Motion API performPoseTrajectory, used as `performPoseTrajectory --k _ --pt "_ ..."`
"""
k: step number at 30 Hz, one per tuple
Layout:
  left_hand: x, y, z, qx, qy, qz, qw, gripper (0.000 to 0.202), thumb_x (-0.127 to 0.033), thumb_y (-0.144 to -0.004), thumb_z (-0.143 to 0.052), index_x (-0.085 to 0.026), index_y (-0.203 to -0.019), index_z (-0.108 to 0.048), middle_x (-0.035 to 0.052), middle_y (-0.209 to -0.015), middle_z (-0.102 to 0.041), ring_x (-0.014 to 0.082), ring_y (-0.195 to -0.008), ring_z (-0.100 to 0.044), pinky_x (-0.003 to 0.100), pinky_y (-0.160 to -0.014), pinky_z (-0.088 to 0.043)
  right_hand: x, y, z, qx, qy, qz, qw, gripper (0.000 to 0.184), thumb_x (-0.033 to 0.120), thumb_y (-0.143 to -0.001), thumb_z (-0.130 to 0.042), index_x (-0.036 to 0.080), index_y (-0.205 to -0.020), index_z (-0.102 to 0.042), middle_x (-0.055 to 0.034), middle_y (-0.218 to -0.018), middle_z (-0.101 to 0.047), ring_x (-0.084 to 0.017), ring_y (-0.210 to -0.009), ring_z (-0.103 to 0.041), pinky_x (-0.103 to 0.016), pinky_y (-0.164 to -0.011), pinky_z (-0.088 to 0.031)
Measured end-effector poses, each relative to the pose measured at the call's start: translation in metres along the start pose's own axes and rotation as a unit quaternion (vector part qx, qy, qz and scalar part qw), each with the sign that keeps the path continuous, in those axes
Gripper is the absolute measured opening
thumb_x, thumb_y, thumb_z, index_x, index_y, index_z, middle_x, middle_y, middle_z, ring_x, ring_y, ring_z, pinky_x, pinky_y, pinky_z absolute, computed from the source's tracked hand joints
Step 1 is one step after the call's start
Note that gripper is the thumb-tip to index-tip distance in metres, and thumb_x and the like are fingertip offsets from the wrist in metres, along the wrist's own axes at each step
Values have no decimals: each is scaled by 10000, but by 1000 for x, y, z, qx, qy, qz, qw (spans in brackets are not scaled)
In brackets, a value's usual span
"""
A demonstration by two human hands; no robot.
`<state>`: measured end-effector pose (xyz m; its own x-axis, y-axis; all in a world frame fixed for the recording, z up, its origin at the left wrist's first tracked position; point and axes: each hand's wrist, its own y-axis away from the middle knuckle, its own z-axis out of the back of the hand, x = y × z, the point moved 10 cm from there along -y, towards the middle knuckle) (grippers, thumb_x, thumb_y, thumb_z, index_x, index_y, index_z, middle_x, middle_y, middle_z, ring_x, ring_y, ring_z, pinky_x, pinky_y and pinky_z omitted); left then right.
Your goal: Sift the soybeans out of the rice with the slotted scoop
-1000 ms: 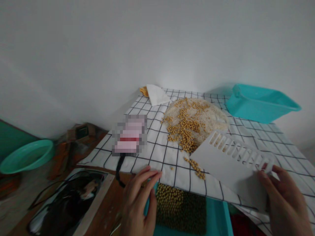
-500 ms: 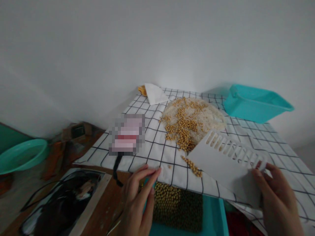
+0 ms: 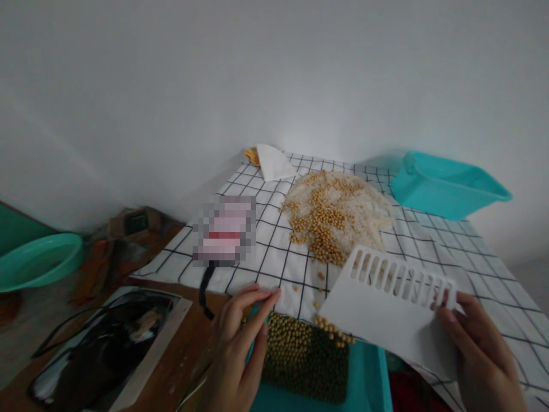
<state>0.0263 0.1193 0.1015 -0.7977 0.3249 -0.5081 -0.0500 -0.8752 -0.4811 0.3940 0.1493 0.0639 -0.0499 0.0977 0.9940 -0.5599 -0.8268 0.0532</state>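
Observation:
My right hand [image 3: 480, 337] grips a white plastic slotted scoop [image 3: 377, 320] by its right end, thumb on its upper face. The scoop's lower left edge touches a small row of soybeans [image 3: 334, 331] at the front edge of the checked tablecloth [image 3: 266, 263]. Below that edge stands a turquoise bin [image 3: 366, 372] with yellow and darker green beans [image 3: 300, 349] in it. My left hand [image 3: 242, 343] is closed around the bin's left rim, its fingertips near the cloth edge. Behind the scoop, soybeans [image 3: 328, 223] lie among a wide heap of rice-like grains [image 3: 369, 212].
A second turquoise bin [image 3: 446, 189] stands at the back right. A folded white paper [image 3: 274, 163] lies at the back left, and a blurred-out pink item with a black strap [image 3: 208, 289] nearer. A green basin [image 3: 40, 263] and a box of dark things [image 3: 115, 349] are at left.
The scoop has moved toward me and slightly left, pushing the row of soybeans to the cloth's edge above the bin. My left hand has hardly moved.

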Motion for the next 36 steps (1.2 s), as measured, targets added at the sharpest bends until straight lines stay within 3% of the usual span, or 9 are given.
performPoseTrajectory --k 6,10,17,23,29,36 --pt "15 3 -4 56 48 -11 997 513 -83 -943 -439 -356 -1375 -483 -9 -1288 -529 124 -1254 -459 229 -1083 -352 0 -3 2 -31 -45 13 998 487 444 -688 -799 220 -1079 -614 -1 -807 -695 -137 -581 -583 -216 -469 -405" --pt "18 2 -2 49 75 -12 996 488 -73 -951 -413 -353 -1337 -517 -14 -1273 -544 111 -1244 -477 217 -1081 -371 3 -1 -1 -51 -38 19 998 475 459 -651 -825 215 -1000 -613 -4 -776 -691 -134 -606 -585 -194 -485 -419" --pt "10 -2 1 8 49 -24 998 522 -49 -929 -419 -332 -1358 -509 -1 -1243 -537 110 -1213 -493 217 -1071 -398 8 -4 -18 20 11 30 999 436 500 -728 -757 233 -1012 -561 0 -692 -668 -121 -499 -535 -185 -411 -365" --pt "11 -1 0 13 43 -10 999 512 -64 -934 -407 -351 -1341 -525 15 -1234 -546 147 -1192 -518 270 -1025 -467 27 -4 -35 43 30 76 996 406 493 -741 -746 231 -1001 -576 -3 -697 -649 -117 -502 -520 -187 -409 -376" --pt "11 1 -3 20 47 -18 999 523 -60 -942 -378 -342 -1370 -484 3 -1250 -514 117 -1218 -477 226 -1072 -407 33 0 -60 72 41 96 992 350 482 -793 -709 249 -1011 -567 19 -683 -618 -92 -483 -473 -160 -387 -340" --pt "15 2 -3 18 48 -14 999 526 -75 -940 -386 -358 -1372 -486 -10 -1253 -517 115 -1217 -480 209 -1076 -390 35 4 -83 156 47 93 982 275 449 -865 -637 267 -1056 -561 13 -744 -649 -93 -498 -508 -164 -401 -353"
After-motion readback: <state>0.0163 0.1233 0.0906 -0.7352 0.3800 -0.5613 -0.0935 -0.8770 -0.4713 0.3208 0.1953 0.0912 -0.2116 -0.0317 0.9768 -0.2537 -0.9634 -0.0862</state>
